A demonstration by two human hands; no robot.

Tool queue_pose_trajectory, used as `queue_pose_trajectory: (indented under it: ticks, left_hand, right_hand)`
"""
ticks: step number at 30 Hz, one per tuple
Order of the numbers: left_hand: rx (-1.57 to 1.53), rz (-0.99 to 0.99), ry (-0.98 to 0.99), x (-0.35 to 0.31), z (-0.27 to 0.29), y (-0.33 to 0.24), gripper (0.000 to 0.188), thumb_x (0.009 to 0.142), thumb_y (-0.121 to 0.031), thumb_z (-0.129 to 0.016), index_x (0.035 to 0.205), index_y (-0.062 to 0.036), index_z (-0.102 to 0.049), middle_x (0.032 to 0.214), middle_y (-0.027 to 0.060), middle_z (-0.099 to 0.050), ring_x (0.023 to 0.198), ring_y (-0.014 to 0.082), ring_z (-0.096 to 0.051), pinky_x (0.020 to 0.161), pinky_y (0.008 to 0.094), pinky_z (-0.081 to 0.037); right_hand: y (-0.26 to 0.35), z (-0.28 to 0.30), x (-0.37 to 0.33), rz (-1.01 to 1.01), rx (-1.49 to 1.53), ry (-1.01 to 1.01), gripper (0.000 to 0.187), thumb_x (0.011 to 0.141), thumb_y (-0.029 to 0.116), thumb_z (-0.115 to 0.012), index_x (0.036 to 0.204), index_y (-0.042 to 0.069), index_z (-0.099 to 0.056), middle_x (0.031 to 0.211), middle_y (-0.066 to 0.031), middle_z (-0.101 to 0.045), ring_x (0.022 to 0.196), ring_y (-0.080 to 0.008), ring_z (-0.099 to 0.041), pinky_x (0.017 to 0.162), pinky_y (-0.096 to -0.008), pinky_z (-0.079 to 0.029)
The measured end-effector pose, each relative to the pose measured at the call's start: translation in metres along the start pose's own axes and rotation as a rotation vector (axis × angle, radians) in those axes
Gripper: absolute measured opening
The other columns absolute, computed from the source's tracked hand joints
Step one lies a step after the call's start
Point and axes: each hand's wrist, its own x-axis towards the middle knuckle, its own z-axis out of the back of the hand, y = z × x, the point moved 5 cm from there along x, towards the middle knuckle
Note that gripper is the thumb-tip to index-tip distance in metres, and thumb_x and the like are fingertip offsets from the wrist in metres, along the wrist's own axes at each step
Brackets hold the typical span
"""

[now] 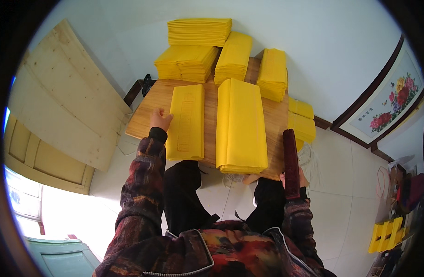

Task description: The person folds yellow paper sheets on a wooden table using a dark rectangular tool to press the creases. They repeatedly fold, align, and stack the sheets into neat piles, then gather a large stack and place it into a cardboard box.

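My left hand (160, 120) is beside the left edge of a narrow yellow paper stack (186, 122) with faint reddish print on its top. Its fingers are loosely bent and apart, with nothing visible in them; whether a fingertip touches the paper I cannot tell. At the table's right front corner, my right hand (303, 179) grips a long, dark red bar (291, 161), held upright in the picture. The bar covers part of that hand. Between the two hands lies a thicker folded yellow paper stack (242, 124), reaching the table's front edge.
More yellow paper piles (186, 62) fill the back of the wooden table (210, 111). Others (302, 127) sit lower, past its right side. A plywood board (64, 97) leans at the left. On the right are a framed flower picture (382, 101) and pale strings (309, 161).
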Motion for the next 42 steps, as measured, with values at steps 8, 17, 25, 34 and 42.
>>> queue_pose_trajectory:
  ticks: [8,17,25,34,42]
  left_hand:
    - [-0.876,0.470,0.709,-0.110,-0.037,-0.121,0.043,0.090,-0.035,-0.049,0.122,-0.0063,-0.045,0.107,0.0069,-0.053,0.101,0.0196,-0.051,0.082,0.0330,-0.043]
    - [-1.169,1.053,0.734,-0.124,-0.070,-0.126,0.041,0.092,-0.041,-0.041,0.115,-0.0075,-0.044,0.100,0.0070,-0.056,0.087,0.0205,-0.053,0.077,0.0345,-0.044]
    - [-1.470,0.771,0.774,-0.086,-0.035,-0.151,0.037,0.093,-0.030,-0.041,0.114,-0.0011,-0.048,0.107,0.0118,-0.058,0.096,0.0246,-0.057,0.083,0.0363,-0.047]
    - [-0.729,0.090,1.028,-0.077,-0.024,-0.239,0.045,0.090,-0.030,-0.049,0.125,-0.0025,-0.041,0.100,0.0060,-0.058,0.062,0.0095,-0.056,0.052,0.0197,-0.043]
    - [-0.304,-0.290,0.384,-0.073,-0.023,-0.226,0.030,0.081,-0.013,-0.057,0.108,-0.0010,-0.056,0.100,0.0118,-0.056,0.079,0.0174,-0.056,0.070,0.0277,-0.048]
  right_hand:
    - [0.002,-0.019,-0.001,0.112,0.146,0.090,0.042,0.091,0.043,-0.041,0.107,0.004,-0.047,0.082,-0.0145,-0.057,0.065,-0.0285,-0.060,0.055,-0.0360,-0.052]
    - [0.006,-0.023,-0.009,0.229,0.086,0.051,0.041,0.090,0.040,-0.044,0.108,0.003,-0.048,0.084,-0.0120,-0.057,0.064,-0.0251,-0.059,0.058,-0.0337,-0.053]
    - [0.009,-0.024,-0.014,0.162,-0.054,0.028,0.042,0.090,0.041,-0.041,0.106,0.003,-0.048,0.080,-0.0117,-0.057,0.064,-0.0250,-0.059,0.060,-0.0339,-0.052]
    - [0.012,-0.038,-0.021,0.149,0.068,0.079,0.039,0.092,0.038,-0.039,0.105,0.003,-0.048,0.078,-0.0109,-0.056,0.065,-0.0235,-0.058,0.059,-0.0333,-0.050]
    - [0.010,-0.042,-0.023,0.183,0.086,0.084,0.036,0.092,0.036,-0.040,0.107,0.005,-0.048,0.081,-0.0095,-0.056,0.066,-0.0224,-0.058,0.059,-0.0324,-0.050]
